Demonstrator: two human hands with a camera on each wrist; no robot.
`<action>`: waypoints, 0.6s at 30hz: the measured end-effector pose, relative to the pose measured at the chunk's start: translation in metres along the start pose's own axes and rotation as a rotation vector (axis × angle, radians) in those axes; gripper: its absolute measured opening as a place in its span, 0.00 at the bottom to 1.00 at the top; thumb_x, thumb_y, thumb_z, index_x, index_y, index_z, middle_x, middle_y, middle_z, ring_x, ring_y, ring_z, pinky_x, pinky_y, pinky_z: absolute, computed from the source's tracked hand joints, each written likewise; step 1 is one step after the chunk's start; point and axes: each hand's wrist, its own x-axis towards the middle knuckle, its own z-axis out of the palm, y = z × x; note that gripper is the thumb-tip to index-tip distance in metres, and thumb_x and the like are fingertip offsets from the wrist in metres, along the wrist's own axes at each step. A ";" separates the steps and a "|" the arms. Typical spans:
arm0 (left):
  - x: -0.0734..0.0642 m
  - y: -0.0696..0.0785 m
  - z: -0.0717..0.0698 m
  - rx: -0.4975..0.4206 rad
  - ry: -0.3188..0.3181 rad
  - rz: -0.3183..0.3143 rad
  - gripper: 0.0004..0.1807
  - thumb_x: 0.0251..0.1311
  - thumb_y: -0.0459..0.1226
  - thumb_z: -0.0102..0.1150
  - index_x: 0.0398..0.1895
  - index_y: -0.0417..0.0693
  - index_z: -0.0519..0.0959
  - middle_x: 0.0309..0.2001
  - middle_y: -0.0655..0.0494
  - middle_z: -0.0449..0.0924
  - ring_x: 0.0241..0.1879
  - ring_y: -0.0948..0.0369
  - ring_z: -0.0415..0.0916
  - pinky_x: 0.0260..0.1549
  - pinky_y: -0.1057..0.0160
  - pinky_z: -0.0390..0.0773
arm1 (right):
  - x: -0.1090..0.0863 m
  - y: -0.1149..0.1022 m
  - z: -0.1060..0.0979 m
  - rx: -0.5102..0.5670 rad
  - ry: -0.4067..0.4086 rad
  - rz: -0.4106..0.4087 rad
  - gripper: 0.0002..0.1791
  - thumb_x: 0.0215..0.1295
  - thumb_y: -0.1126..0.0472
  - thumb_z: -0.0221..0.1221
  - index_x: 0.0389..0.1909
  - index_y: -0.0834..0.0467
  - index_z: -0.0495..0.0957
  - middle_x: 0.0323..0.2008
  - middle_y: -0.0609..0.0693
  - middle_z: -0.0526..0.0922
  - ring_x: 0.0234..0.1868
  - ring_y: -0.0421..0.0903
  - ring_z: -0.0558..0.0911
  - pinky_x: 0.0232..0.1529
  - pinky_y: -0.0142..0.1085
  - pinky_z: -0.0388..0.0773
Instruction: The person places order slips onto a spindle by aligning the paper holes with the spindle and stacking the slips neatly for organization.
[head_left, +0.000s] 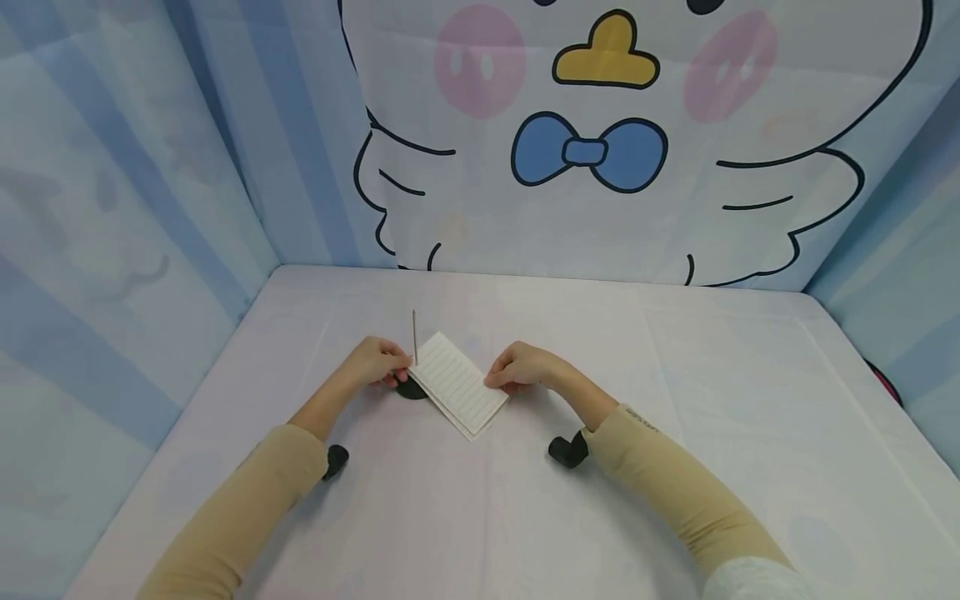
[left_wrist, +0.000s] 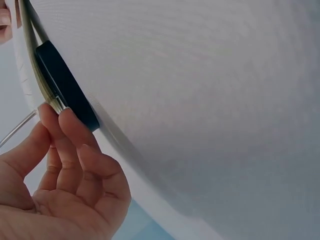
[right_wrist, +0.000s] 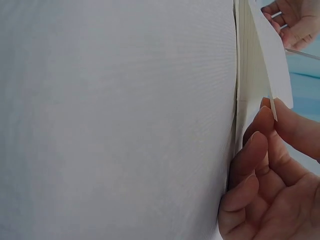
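A stack of lined paper sheets [head_left: 459,385] is pierced near its left corner by the thin upright rod [head_left: 415,337] of a bill spike. The spike's round black base [head_left: 411,389] shows partly under that corner; in the left wrist view the base [left_wrist: 67,85] lies below the stack's edge. My left hand [head_left: 377,361] pinches the corner beside the rod between thumb and fingertips. At the right corner my right hand [head_left: 525,367] pinches the paper. Close up in the right wrist view, thumb and forefinger hold a top sheet [right_wrist: 272,60], lifted away from the pages beneath.
A white cloth covers the table [head_left: 480,517]. Black wrist pieces stick out under the left sleeve [head_left: 337,461] and the right sleeve [head_left: 567,451]. Behind the table hangs a curtain with a cartoon figure and a blue bow tie [head_left: 588,152]; striped curtains [head_left: 112,250] flank both sides.
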 end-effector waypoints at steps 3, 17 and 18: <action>0.001 -0.001 0.001 -0.014 -0.005 0.001 0.11 0.61 0.37 0.54 0.36 0.37 0.78 0.20 0.58 0.77 0.19 0.64 0.72 0.21 0.68 0.68 | 0.001 0.000 0.000 -0.006 -0.004 0.007 0.08 0.57 0.60 0.61 0.30 0.62 0.81 0.16 0.46 0.72 0.18 0.39 0.67 0.20 0.29 0.62; 0.003 -0.002 0.006 0.012 0.015 -0.039 0.10 0.60 0.35 0.55 0.34 0.35 0.78 0.18 0.57 0.75 0.19 0.64 0.70 0.22 0.69 0.71 | 0.005 -0.002 0.001 -0.064 -0.011 0.036 0.06 0.55 0.61 0.63 0.27 0.62 0.80 0.16 0.45 0.74 0.18 0.38 0.69 0.20 0.28 0.64; 0.003 -0.001 0.006 0.021 0.017 -0.039 0.10 0.60 0.35 0.55 0.34 0.35 0.78 0.18 0.56 0.76 0.19 0.64 0.70 0.22 0.69 0.71 | 0.005 -0.003 0.002 -0.066 -0.011 0.035 0.06 0.55 0.62 0.63 0.27 0.62 0.80 0.16 0.45 0.74 0.18 0.38 0.69 0.20 0.28 0.64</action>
